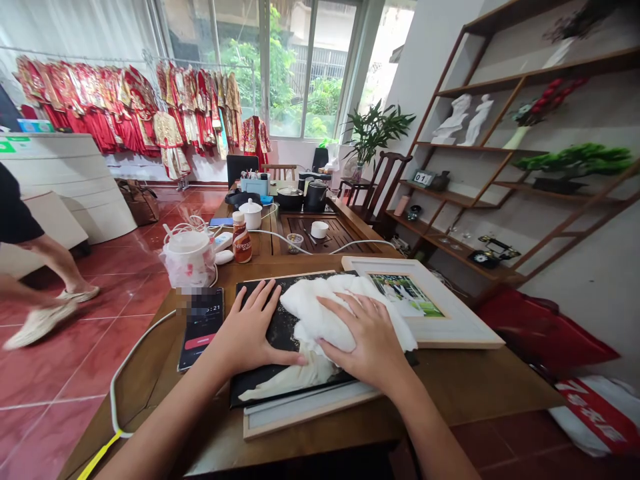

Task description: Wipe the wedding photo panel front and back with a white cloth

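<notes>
A dark picture panel (275,327) with a pale, dress-like shape printed on it lies on a light wooden frame (300,417) near the table's front edge. My left hand (255,327) rests flat on the panel's left part, fingers spread, thumb pointing right. Under my right hand (363,337) is a bunched white cloth (310,303); the fingers curve over it and press it to the panel. The cloth and hand hide the panel's right part. Partly beneath the cloth's right end, a white-matted framed photo (407,293) lies on the table.
A lit phone (203,333) lies left of the panel. Behind it stand a bagged white tub (189,257) and a brown-capped bottle (242,239). A white cable (117,387) loops along the left edge. A person's legs (45,267) show at far left.
</notes>
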Tool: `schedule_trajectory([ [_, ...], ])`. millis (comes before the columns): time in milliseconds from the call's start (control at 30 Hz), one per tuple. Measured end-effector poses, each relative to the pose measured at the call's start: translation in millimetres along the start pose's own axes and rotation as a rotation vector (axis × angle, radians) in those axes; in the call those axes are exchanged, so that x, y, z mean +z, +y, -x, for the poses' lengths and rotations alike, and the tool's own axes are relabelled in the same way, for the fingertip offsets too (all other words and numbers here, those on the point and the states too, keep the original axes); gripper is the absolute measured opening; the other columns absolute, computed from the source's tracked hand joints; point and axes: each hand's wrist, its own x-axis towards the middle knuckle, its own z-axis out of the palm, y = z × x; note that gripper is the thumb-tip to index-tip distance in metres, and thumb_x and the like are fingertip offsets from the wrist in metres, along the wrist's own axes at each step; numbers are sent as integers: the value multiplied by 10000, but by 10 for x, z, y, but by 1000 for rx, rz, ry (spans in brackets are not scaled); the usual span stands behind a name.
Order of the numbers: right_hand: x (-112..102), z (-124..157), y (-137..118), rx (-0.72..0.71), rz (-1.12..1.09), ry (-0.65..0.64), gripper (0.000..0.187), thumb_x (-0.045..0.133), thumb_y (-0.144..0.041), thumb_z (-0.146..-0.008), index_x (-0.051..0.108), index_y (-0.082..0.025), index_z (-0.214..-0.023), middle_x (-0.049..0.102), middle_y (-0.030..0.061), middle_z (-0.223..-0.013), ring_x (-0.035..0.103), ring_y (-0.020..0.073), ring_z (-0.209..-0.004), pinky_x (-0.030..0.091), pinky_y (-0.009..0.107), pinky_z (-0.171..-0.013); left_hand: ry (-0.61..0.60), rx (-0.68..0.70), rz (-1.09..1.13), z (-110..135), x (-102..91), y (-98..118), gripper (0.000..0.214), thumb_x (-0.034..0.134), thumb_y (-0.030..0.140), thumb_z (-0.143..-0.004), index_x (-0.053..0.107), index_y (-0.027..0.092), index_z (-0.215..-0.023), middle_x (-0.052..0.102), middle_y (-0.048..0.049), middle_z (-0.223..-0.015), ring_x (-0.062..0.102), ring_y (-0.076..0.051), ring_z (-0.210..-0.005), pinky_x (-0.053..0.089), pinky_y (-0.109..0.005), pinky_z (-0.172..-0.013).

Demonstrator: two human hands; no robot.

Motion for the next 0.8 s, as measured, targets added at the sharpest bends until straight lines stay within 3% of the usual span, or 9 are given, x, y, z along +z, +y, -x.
schedule_trajectory([
  [233, -95, 265, -94, -19, 11, -19, 619, 605, -509, -783, 472, -328, -1360, 537, 72, -1313, 438, 338, -1187, 305, 516, -969, 0, 9, -7, 4, 9, -8, 1179, 447, 881, -643, 207, 114, -1505, 209, -159, -1559, 130, -356, -1439, 97, -562, -1143],
  [600, 21, -123, 44, 41, 19, -1, 538, 585, -523, -796, 536, -329, -1296, 578, 59, -1264, 488, 309, -1132, 333, 484, -938, -16, 16, 16, 7, -8, -20, 1195, 444, 891, -635, 175, 125, -1513, 178, -150, -1567, 115, -346, -1444, 78, -580, -1138],
  [800, -16, 18, -5, 21, 26, 3, 547, 580, -517, -805, 522, -320, -1312, 557, 68, -1294, 462, 318, -1166, 324, 492, -955, 6, 7, 10, 1, 7, -6, 1219, 440, 906, -617, 181, 121, -1513, 202, -156, -1562, 130, -361, -1438, 87, -568, -1143],
])
